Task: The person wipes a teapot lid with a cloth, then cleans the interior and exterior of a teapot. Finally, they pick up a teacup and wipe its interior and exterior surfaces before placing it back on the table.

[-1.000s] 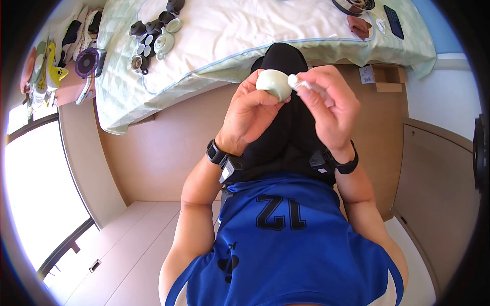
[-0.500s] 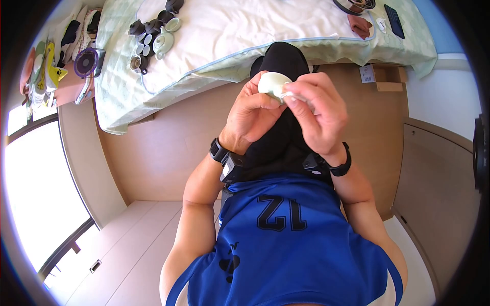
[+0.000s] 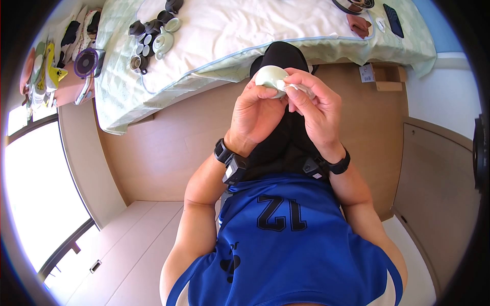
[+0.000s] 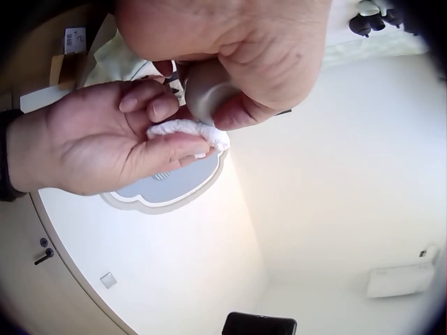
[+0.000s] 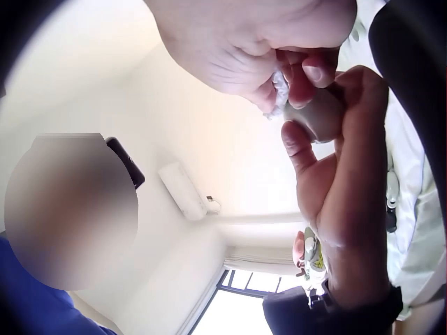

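Observation:
A small pale green cup (image 3: 270, 77) is gripped between the thumb and fingers of the left hand (image 3: 255, 115), above the person's knees. The right hand (image 3: 319, 104) pinches a crumpled white tissue (image 3: 302, 88) and presses it against the right side of the cup. In the left wrist view the tissue (image 4: 187, 129) lies along the right hand's (image 4: 105, 139) thumb, touching the cup (image 4: 206, 91). The right wrist view has the left hand's (image 5: 349, 167) thumb and fingers around the cup (image 5: 318, 115); the tissue (image 5: 279, 94) shows at its edge.
On the covered bed (image 3: 219, 30), a pale teapot (image 3: 163, 43) stands among several dark pots and small cups at the left. A brown cloth (image 3: 359, 26), a phone (image 3: 393, 21) and a round tray lie at the right. An open box (image 3: 389, 78) is below the bed's edge.
The right hand has moved left, bringing the tissue from beside the cup onto it. The cup has been tilted in the left hand, which still holds it.

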Available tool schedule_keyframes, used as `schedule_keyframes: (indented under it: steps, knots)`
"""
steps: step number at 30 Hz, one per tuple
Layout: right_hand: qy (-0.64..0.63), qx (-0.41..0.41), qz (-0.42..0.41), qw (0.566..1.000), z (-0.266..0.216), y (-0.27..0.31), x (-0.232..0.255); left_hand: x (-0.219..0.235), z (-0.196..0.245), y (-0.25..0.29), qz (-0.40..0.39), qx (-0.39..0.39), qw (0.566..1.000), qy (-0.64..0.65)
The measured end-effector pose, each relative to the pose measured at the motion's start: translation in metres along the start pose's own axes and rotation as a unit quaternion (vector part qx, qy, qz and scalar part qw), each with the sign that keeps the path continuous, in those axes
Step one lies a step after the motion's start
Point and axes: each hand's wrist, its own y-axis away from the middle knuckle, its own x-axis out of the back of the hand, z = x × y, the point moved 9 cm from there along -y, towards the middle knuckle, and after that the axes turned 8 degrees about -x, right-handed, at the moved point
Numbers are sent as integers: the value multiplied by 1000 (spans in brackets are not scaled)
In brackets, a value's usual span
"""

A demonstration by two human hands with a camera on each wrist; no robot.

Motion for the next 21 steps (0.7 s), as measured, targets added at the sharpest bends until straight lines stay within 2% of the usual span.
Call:
schedule_keyframes:
  steps: [2,5,9,11,12,14,17,20,21]
  knots:
    - [5,-10,13,1000,2,-3,5,3,-3,-1,-14,7,1000,-12]
    - [-24,-43,39,998,4,-6,16,16,4,3,0,-7,987,-162]
    - [-8,-56,21,998,1,-9,17,7,27,2,-26,39,944,-326]
    - [12,-52,22,998,-3,-10,15,7,30,0,-30,31,942,-333]
    - [43,-23,38,998,-7,-10,17,8,31,0,-31,28,941,-336]
    - [103,36,71,991,-14,-9,20,13,28,0,-16,19,963,-269]
    - [128,84,79,985,-30,-6,15,13,22,-3,-4,6,980,-200]
    - [236,217,25,947,-53,1,-11,11,17,-2,-7,5,987,-158]
    - [234,212,30,949,-52,1,-10,11,16,-2,-10,6,989,-147]
